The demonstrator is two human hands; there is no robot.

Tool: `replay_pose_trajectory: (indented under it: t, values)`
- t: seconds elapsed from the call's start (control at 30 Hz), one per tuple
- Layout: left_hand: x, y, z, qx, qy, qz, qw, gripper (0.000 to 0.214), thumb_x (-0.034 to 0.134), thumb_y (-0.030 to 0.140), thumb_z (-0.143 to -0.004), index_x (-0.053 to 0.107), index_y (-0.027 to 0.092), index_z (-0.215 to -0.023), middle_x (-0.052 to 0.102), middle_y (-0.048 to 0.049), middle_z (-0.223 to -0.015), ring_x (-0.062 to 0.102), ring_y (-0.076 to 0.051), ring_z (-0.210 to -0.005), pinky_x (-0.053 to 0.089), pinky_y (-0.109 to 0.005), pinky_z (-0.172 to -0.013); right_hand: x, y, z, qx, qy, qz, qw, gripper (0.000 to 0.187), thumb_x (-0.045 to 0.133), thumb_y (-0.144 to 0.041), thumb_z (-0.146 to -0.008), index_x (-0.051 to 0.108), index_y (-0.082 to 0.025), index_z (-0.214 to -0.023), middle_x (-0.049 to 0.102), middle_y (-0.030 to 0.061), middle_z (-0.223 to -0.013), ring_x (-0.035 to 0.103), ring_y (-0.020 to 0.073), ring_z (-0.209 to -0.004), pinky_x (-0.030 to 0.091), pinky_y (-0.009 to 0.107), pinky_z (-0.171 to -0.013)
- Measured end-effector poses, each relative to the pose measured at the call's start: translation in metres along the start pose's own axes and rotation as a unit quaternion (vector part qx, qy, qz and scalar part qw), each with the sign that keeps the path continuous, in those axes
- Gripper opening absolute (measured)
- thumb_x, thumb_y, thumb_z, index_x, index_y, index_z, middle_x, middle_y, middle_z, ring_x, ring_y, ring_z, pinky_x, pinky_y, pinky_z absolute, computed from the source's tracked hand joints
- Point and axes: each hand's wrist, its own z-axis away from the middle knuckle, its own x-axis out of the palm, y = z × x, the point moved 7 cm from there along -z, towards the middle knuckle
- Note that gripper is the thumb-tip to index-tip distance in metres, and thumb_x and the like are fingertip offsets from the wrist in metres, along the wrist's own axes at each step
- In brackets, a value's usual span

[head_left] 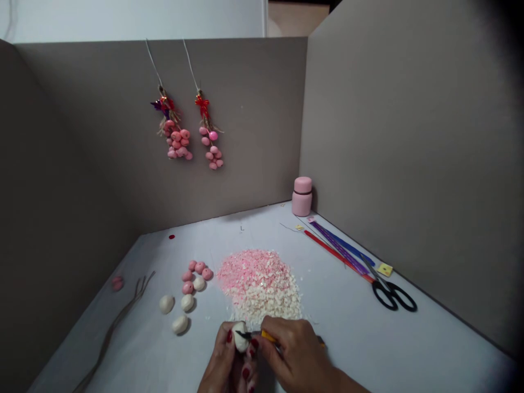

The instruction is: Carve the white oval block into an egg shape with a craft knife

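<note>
My left hand (pixel 225 360) grips a white ball (pixel 239 339) with faceted, carved-looking sides near the front of the table. In my right hand (pixel 295 349) is a utility knife (pixel 268 335) with a yellow handle, its dark blade lying against the ball. The handle's far end pokes out beyond my fingers. Just behind my hands spreads a pile of shavings (pixel 262 278), pink at the back and white at the front. To the left lie several white balls (pixel 180 325) and several pink balls (pixel 200 267).
Brown cords (pixel 110 333) and a pink piece (pixel 117 283) lie at left. Black-handled scissors (pixel 395 296) overlap red, purple and blue ribbons (pixel 335 243) at right. A pink jar (pixel 302 196) stands in the back corner. Two hanging bunches of pink balls (pixel 178 142) are on the grey back panel.
</note>
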Motion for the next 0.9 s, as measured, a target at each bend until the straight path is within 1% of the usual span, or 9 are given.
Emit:
replay_pose_trajectory:
  t: [0.13, 0.23, 0.37, 0.5, 0.6, 0.7, 0.8, 0.83, 0.9]
  values:
    - [0.0, 0.001, -0.004, 0.005, -0.005, -0.025, 1.0, 0.033, 0.079, 0.048, -0.062, 0.065, 0.021, -0.073, 0.068, 0.0043, -0.058, 0.048, -0.004, -0.039, 0.035, -0.016, -0.039, -0.003, 0.018, -0.003, 0.068, 0.007, 0.015, 0.998, 0.034, 0.038, -0.034, -0.094, 0.049, -0.021, -0.065, 0.058, -0.001, -0.056, 0.056, 0.0142, -0.051, 0.026, 0.025, -0.05]
    - [-0.003, 0.0, -0.006, 0.001, 0.0, -0.038, 0.999, 0.038, 0.08, 0.05, -0.059, 0.064, 0.023, -0.079, 0.067, 0.0047, -0.059, 0.047, -0.005, -0.039, 0.035, -0.016, -0.037, -0.007, 0.03, -0.004, 0.108, 0.023, 0.013, 0.994, 0.035, 0.038, -0.036, -0.097, 0.048, -0.022, -0.066, 0.056, -0.0021, -0.056, 0.055, 0.0141, -0.051, 0.026, 0.025, -0.051]
    - [-0.008, 0.002, -0.006, 0.009, 0.029, -0.044, 0.999, 0.041, 0.08, 0.049, -0.059, 0.064, 0.023, -0.087, 0.068, 0.0027, -0.064, 0.049, -0.006, -0.042, 0.037, -0.015, -0.034, -0.008, 0.028, -0.003, 0.098, 0.029, -0.012, 0.995, 0.036, 0.037, -0.037, -0.097, 0.045, -0.022, -0.065, 0.051, -0.0037, -0.054, 0.051, 0.0132, -0.05, 0.026, 0.025, -0.051]
    - [-0.017, 0.003, -0.003, 0.018, 0.09, -0.062, 0.994, 0.047, 0.079, 0.051, -0.059, 0.064, 0.018, -0.089, 0.067, 0.0007, -0.066, 0.051, -0.007, -0.046, 0.039, -0.015, -0.034, -0.005, 0.021, -0.001, 0.082, 0.021, -0.024, 0.996, 0.035, 0.038, -0.036, -0.097, 0.042, -0.023, -0.064, 0.048, -0.0044, -0.054, 0.049, 0.0129, -0.05, 0.026, 0.024, -0.05]
    - [-0.023, -0.001, -0.003, -0.011, 0.124, -0.061, 0.99, 0.055, 0.077, 0.056, -0.057, 0.063, 0.016, -0.092, 0.068, 0.0009, -0.064, 0.053, -0.007, -0.041, 0.039, -0.017, -0.036, -0.004, 0.017, -0.001, 0.073, 0.016, -0.023, 0.997, 0.035, 0.038, -0.036, -0.096, 0.04, -0.023, -0.064, 0.048, -0.0043, -0.054, 0.048, 0.0126, -0.049, 0.025, 0.024, -0.05]
    - [-0.024, -0.006, -0.005, -0.054, 0.105, -0.063, 0.991, 0.052, 0.07, 0.064, -0.06, 0.062, 0.017, -0.082, 0.06, 0.0058, -0.049, 0.044, -0.003, -0.031, 0.029, -0.014, -0.033, -0.003, 0.013, -0.001, 0.058, 0.008, -0.02, 0.998, 0.035, 0.038, -0.036, -0.096, 0.039, -0.023, -0.063, 0.049, -0.0041, -0.054, 0.047, 0.012, -0.048, 0.025, 0.024, -0.049]
    - [-0.023, -0.008, -0.006, -0.069, 0.08, -0.033, 0.994, 0.05, 0.072, 0.065, -0.058, 0.061, 0.018, -0.074, 0.05, 0.0099, -0.042, 0.033, 0.0, -0.028, 0.023, -0.013, -0.032, 0.0, 0.008, 0.0, 0.039, -0.018, -0.023, 0.999, 0.032, 0.037, -0.034, -0.094, 0.04, -0.022, -0.064, 0.052, -0.0032, -0.055, 0.05, 0.012, -0.049, 0.026, 0.024, -0.049]
    - [-0.024, -0.008, -0.007, -0.065, 0.08, -0.02, 0.994, 0.05, 0.074, 0.063, -0.056, 0.063, 0.018, -0.076, 0.052, 0.0097, -0.043, 0.034, -0.001, -0.029, 0.024, -0.013, -0.032, 0.001, 0.007, 0.0, 0.033, -0.024, -0.021, 0.999, 0.031, 0.037, -0.033, -0.094, 0.041, -0.022, -0.064, 0.053, -0.0026, -0.056, 0.051, 0.0123, -0.05, 0.027, 0.024, -0.049]
    - [-0.025, -0.007, -0.007, -0.051, 0.089, 0.001, 0.995, 0.049, 0.079, 0.056, -0.054, 0.066, 0.018, -0.082, 0.059, 0.0068, -0.048, 0.041, -0.003, -0.033, 0.028, -0.013, -0.031, 0.001, 0.006, 0.001, 0.03, -0.026, -0.015, 0.999, 0.029, 0.037, -0.031, -0.092, 0.041, -0.022, -0.065, 0.056, -0.0018, -0.057, 0.052, 0.0128, -0.051, 0.028, 0.024, -0.05]
